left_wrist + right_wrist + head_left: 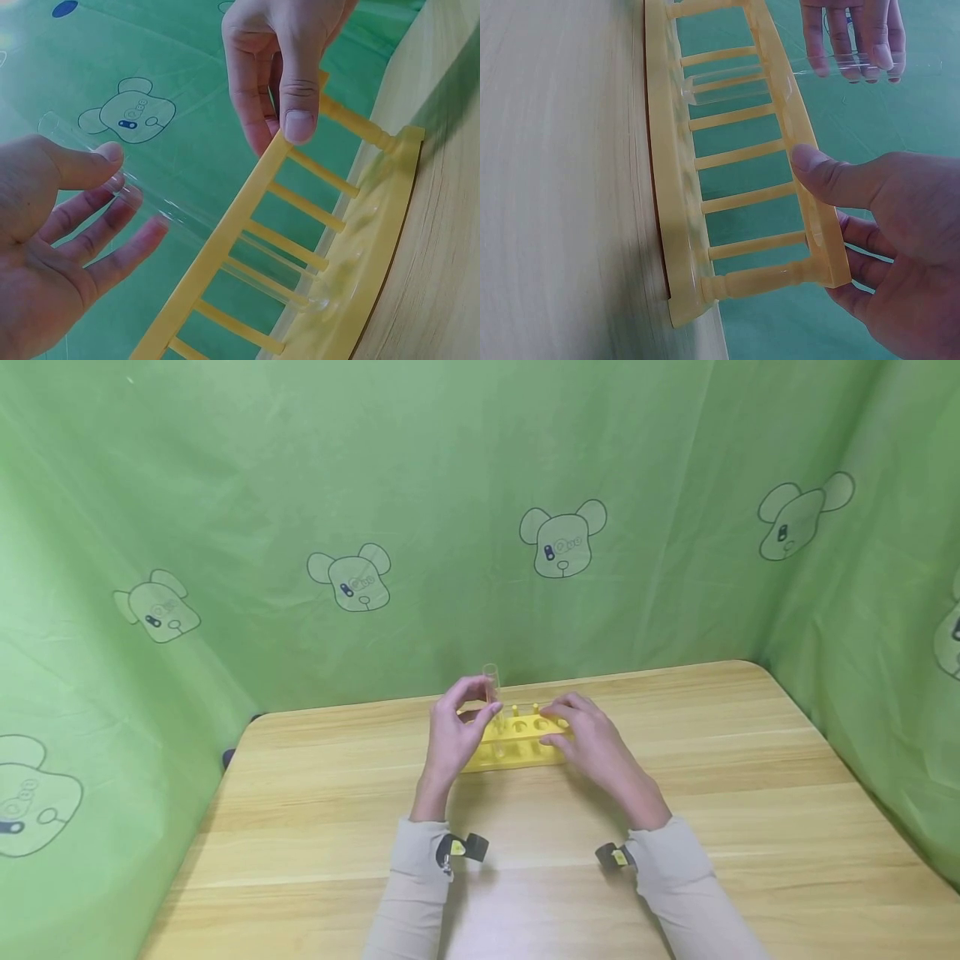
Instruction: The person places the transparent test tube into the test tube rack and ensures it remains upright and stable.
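A yellow test tube rack (512,765) stands on the table, with round holes along its upper plate. One clear test tube (491,673) passes down through a hole left of the middle. In the left wrist view the tube's lower end (319,303) is at the rack's base. My left hand (454,728) pinches the tube's upper part between thumb and fingers. At the rack's right end, my right hand (597,742) grips the upper plate, its thumb (832,176) on the near edge and fingers behind. Several pegs (536,707) rise along the rack's back.
The pale wooden table (300,827) extends around the rack on every side. A green curtain (450,468) with mouse-head prints hangs behind the table and at both sides. Each wrist wears a small black camera (476,847) on a strap.
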Tool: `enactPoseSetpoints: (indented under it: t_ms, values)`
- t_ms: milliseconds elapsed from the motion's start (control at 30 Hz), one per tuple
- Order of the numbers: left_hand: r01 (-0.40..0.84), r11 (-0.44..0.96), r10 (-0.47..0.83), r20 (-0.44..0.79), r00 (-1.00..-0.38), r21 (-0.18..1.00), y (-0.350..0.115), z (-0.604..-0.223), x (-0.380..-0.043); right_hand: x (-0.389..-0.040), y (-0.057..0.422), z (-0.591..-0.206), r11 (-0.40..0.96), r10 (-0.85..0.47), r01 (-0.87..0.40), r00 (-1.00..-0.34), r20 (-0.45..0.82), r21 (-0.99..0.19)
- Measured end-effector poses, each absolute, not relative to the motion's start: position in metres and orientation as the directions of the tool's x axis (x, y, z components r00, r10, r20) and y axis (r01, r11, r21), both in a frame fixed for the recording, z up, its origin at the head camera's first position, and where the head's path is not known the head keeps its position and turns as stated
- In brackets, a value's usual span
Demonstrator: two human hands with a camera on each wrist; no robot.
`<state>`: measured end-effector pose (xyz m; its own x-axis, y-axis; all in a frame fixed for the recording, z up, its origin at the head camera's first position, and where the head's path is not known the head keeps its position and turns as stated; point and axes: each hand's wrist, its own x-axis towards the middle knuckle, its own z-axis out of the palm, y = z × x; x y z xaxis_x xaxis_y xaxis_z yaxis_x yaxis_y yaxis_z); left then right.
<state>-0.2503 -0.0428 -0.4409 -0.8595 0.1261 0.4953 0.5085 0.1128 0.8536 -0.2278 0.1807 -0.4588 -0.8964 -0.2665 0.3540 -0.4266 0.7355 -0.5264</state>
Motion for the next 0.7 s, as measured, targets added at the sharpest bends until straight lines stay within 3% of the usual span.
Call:
enactPoseSetpoints:
  t_ms: [700]
  values:
    - [0.487,0.149,0.152,0.467,-0.871,0.861,-0.0438,-0.4447,-0.2539,-0.2287,0.1817,-0.4603,0.737,-0.265,-0.422,-0.899,0.349,-0.528]
